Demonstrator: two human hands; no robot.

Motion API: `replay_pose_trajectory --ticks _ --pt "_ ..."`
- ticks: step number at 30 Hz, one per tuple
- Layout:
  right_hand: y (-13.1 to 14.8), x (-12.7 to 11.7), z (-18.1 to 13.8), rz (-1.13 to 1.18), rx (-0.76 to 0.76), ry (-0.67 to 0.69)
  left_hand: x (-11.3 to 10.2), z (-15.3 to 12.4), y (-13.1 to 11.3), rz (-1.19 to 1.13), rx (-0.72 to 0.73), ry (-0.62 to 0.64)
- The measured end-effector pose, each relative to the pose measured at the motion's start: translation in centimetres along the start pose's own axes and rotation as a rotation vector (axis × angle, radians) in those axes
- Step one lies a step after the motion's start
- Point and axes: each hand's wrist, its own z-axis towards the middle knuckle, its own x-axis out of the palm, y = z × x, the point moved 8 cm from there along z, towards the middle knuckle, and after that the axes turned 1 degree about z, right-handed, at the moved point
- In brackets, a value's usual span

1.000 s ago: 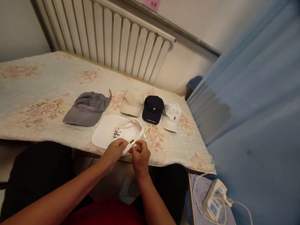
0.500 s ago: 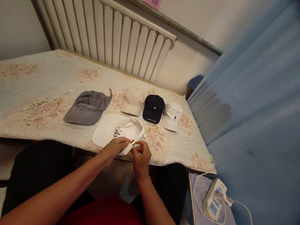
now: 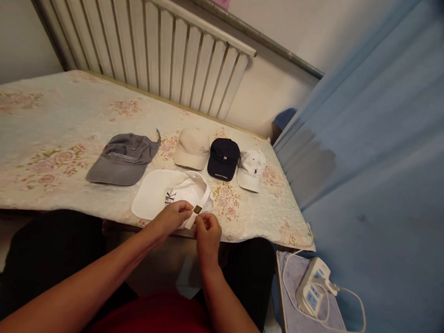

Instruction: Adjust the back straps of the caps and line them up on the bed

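Note:
A white baseball cap (image 3: pixel 150 195) with dark letters lies at the bed's front edge, its brim to the left and its back strap toward me. A metal buckle (image 3: pixel 197 209) sits on the strap. My left hand (image 3: pixel 175 216) pinches the strap from the left, just beside the buckle. My right hand (image 3: pixel 208 229) is closed in a pinch at the strap from the right, below the buckle; its fingertips partly hide what they grip. The loose strap end (image 3: pixel 190 221) hangs down between the hands.
Behind are a grey cap (image 3: pixel 124 160), a beige cap (image 3: pixel 192 148), a navy cap (image 3: pixel 224 159) and a small white cap (image 3: pixel 251 170) on a floral bedspread (image 3: pixel 129 108). A radiator (image 3: pixel 168 56) stands behind. To the right are a blue curtain (image 3: pixel 382 193) and a power strip (image 3: pixel 314 288).
The buckle has turned slightly and looks darker. My right fingers have slid a little down the strap, away from the buckle. The whole view has shifted slightly.

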Motion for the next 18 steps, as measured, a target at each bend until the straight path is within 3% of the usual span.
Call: replay_pose_trajectory --ticks 12,18 --pt "-2.3 2.8 -0.5 0.488 0.316 0.174 0.4 -0.4 0.6 -0.073 0.041 -0.01" --pt "-1.8 2.5 -0.6 0.459 0.32 0.183 0.7 -0.6 0.5 -0.101 0.044 0.0"
